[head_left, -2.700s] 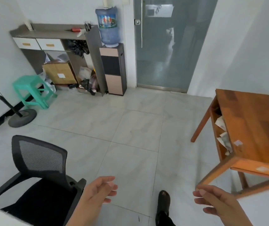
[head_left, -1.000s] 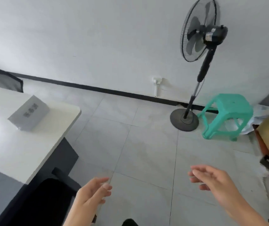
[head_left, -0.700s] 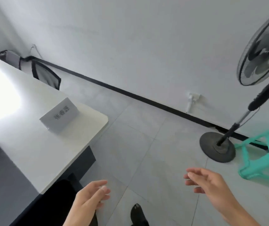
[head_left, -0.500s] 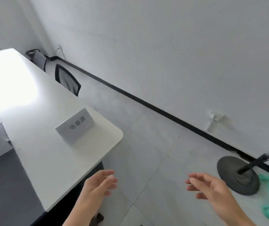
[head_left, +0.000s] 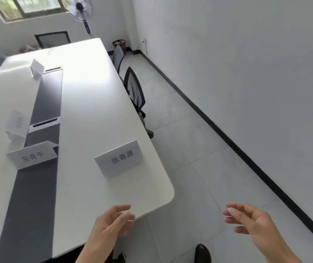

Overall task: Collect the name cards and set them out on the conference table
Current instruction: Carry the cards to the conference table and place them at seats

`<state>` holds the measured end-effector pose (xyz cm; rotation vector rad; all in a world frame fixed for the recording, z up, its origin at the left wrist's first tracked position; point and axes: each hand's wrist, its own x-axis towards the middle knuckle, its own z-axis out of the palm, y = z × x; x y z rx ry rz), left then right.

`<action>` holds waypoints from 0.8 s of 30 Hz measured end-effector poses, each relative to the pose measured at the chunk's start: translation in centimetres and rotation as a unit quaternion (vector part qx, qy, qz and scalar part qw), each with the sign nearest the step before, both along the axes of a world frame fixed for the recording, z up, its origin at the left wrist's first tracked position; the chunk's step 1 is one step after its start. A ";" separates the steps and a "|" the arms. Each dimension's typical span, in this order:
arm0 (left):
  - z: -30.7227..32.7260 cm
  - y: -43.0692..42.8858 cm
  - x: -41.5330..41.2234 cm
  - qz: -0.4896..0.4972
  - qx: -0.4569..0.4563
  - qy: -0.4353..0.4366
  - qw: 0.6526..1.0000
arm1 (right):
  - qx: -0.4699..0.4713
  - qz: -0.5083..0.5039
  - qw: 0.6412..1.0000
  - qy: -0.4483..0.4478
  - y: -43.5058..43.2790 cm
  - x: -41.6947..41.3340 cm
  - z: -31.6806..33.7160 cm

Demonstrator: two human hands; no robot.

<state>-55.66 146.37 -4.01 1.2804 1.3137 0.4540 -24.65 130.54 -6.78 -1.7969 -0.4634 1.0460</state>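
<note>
A long white conference table [head_left: 95, 103] with a dark grey centre strip runs away from me. Several white folded name cards stand on it: one near the right front corner [head_left: 119, 158], one on the centre strip [head_left: 32, 156], one further left [head_left: 17, 123] and one far back [head_left: 37, 69]. My left hand [head_left: 112, 223] hovers over the table's near edge, fingers apart and empty. My right hand [head_left: 250, 223] is over the floor to the right of the table, also empty with fingers spread.
Black mesh chairs [head_left: 135, 93] stand along the table's right side, another [head_left: 52, 39] at the far end. A standing fan [head_left: 81, 8] and a bin [head_left: 119, 44] are at the back. Tiled floor [head_left: 199, 149] runs between table and white wall.
My view has swung left from the door and wooden table, past the fan and green stool, onto the conference table. Both hands stay empty in front of me.
</note>
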 end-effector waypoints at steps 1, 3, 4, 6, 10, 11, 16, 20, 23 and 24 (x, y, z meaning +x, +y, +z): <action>0.4 0.5 0.8 0.013 0.002 -0.005 1.000 | -0.002 0.025 1.000 -0.003 1.8 1.2 0.0; 1.1 1.3 1.8 0.046 0.009 -0.017 0.999 | -0.007 0.081 0.997 -0.007 5.9 3.1 0.1; 1.2 1.5 2.0 0.065 0.009 -0.015 0.998 | -0.009 0.107 0.994 -0.009 7.9 3.7 0.4; 1.3 1.6 1.7 0.110 0.001 -0.012 0.994 | -0.007 0.161 0.987 -0.011 11.8 4.1 1.0; 0.6 2.1 0.4 0.189 -0.017 0.009 0.982 | -0.001 0.237 0.971 -0.007 18.5 3.1 1.2; 0.3 2.7 -0.1 0.204 -0.019 0.010 0.979 | -0.003 0.253 0.967 -0.006 20.0 2.6 1.0; -1.1 8.1 -2.3 0.243 -0.015 0.013 0.970 | -0.014 0.291 0.957 -0.009 26.1 -0.6 0.1; -2.7 14.8 -3.2 0.234 -0.002 0.010 0.972 | -0.025 0.300 0.953 -0.034 30.9 -1.9 -0.2; -5.4 20.4 -3.5 0.207 0.010 0.038 0.978 | -0.040 0.314 0.944 -0.098 34.6 -2.4 -1.3; -6.4 21.9 -3.6 0.195 0.014 0.055 0.979 | -0.048 0.322 0.938 -0.120 35.8 -2.7 -1.8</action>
